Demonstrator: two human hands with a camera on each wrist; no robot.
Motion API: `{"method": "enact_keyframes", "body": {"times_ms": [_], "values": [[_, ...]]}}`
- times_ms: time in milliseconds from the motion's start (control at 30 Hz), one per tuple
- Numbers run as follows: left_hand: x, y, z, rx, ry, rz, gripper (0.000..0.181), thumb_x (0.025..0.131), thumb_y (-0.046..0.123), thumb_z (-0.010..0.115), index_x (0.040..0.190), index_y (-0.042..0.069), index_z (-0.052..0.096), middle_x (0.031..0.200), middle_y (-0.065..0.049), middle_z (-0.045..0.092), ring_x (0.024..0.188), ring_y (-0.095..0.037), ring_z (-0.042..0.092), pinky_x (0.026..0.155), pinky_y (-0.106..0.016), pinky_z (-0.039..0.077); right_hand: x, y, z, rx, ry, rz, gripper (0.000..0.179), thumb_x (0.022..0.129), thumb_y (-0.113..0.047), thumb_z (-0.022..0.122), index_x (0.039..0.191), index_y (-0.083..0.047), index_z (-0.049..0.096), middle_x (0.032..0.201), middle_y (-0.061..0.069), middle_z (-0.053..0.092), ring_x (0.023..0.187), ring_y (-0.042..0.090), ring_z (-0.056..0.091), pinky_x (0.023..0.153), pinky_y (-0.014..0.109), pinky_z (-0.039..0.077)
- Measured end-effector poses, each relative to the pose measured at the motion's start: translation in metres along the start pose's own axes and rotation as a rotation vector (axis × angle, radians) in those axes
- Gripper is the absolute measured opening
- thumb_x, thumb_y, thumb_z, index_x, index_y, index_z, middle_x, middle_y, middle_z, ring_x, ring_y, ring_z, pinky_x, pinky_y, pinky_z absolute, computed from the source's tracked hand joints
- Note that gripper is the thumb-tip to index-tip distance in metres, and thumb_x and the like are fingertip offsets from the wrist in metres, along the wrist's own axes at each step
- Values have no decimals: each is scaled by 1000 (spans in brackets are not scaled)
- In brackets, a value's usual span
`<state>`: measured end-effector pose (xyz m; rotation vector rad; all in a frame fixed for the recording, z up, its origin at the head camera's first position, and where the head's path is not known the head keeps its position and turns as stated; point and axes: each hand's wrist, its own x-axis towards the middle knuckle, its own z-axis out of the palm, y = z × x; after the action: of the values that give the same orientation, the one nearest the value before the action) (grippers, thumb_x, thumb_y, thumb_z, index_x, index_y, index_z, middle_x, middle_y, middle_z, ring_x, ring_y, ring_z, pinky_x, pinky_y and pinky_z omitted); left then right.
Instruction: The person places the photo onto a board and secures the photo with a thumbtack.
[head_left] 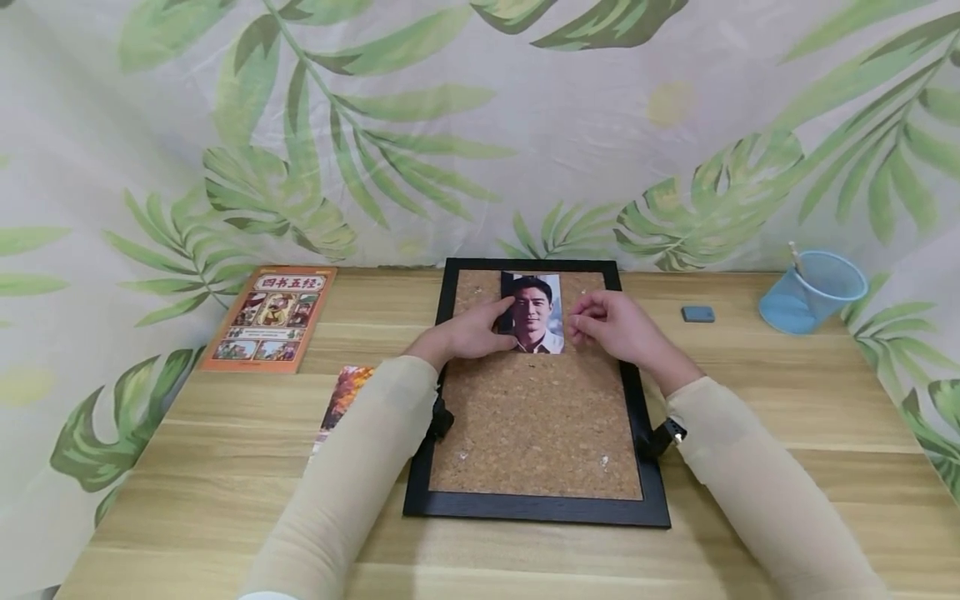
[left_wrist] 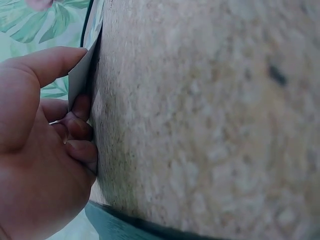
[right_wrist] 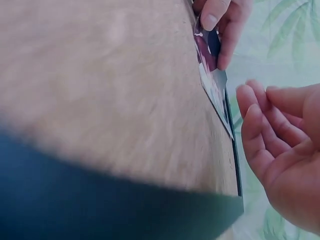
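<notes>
A portrait photo lies against the upper part of a black-framed cork board. My left hand holds the photo's left side, and the left wrist view shows the photo's edge between thumb and fingers, lifted slightly off the cork. Just right of the photo is my right hand, its thumb and fingertips brought together. Seen from the right wrist, that hand is a little apart from the photo; whether something tiny sits between its fingertips cannot be made out.
Small clear bits, perhaps pins, show near the board's corners. An orange comic-style book and an autumn-coloured picture, partly behind my left sleeve, lie to the left. On the right are a small blue block and a tilted blue mesh cup.
</notes>
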<state>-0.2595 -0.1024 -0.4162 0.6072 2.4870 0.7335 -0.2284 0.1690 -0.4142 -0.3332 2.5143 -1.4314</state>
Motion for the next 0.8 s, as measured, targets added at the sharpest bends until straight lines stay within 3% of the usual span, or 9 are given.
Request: {"method": "enact_keyframes", "body": {"times_ms": [200,433,667,800], "values": [[2,0,1,4,8,-6,84,105,30,65,172,5,22,178,-24,24,166,-38,23,135,-49,22,29,-4,11,57,28,42,18,110,-5,58,118,10,66,102,25,76,83,18,72,71,25,61],[23,-24,13,-5,17,-19,87,103,36,67,173,10,23,179,-21,23,167,-38,21,136,-52,21,59,-6,25,46,54,74,18,112,-6,55,119,8,64,98,22,75,74,16,68,65,25,58],[29,-29,15,-13,25,0,89,102,38,68,173,10,24,178,-21,23,166,-37,25,135,-51,23,83,-12,32,50,84,125,20,112,-4,52,122,8,65,102,23,75,69,14,68,62,24,58],[29,-29,16,-11,34,4,89,101,36,69,173,8,24,179,-22,21,166,-38,23,135,-51,23,95,-12,36,51,86,148,21,113,-5,51,122,8,64,97,19,73,66,12,65,60,23,57]]}}
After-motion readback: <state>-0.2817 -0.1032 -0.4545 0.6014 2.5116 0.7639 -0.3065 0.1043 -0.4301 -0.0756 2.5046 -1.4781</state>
